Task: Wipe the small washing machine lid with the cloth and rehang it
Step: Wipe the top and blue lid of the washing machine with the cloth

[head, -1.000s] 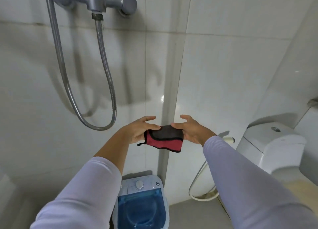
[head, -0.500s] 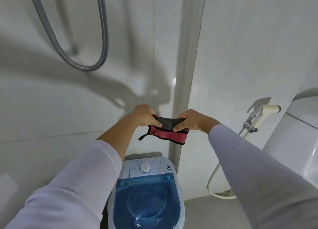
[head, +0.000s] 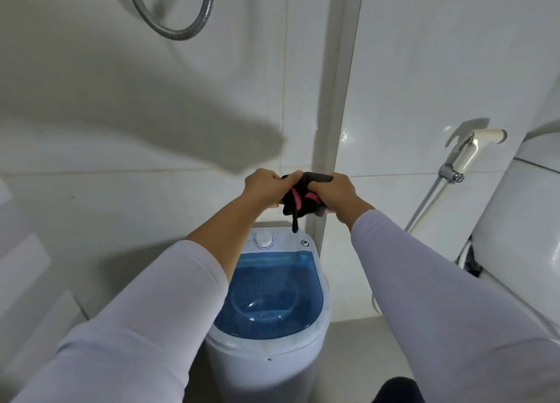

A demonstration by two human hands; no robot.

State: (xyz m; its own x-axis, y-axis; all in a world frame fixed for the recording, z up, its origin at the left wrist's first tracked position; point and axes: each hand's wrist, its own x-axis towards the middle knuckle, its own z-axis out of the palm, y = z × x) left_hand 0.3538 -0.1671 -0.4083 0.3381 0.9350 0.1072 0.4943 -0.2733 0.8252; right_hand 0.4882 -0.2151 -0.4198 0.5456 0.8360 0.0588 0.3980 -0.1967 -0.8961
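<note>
A small white washing machine stands on the floor below my arms, with a translucent blue lid [head: 272,299] and a white dial at its back. Above its rear edge I hold a dark cloth [head: 298,201] with red-pink trim, bunched up between both hands. My left hand [head: 266,189] grips its left side and my right hand [head: 335,196] grips its right side. A dark loop of the cloth dangles down toward the dial. The cloth is in the air, clear of the lid.
White tiled walls meet at a corner pipe [head: 333,99] behind the machine. A metal shower hose [head: 181,29] loops at the top. A bidet sprayer [head: 472,148] hangs on the right wall beside the white toilet tank [head: 521,236].
Both hands have come closer together and crumpled the cloth, which was stretched flat before. The view has tilted downward, showing more of the washing machine.
</note>
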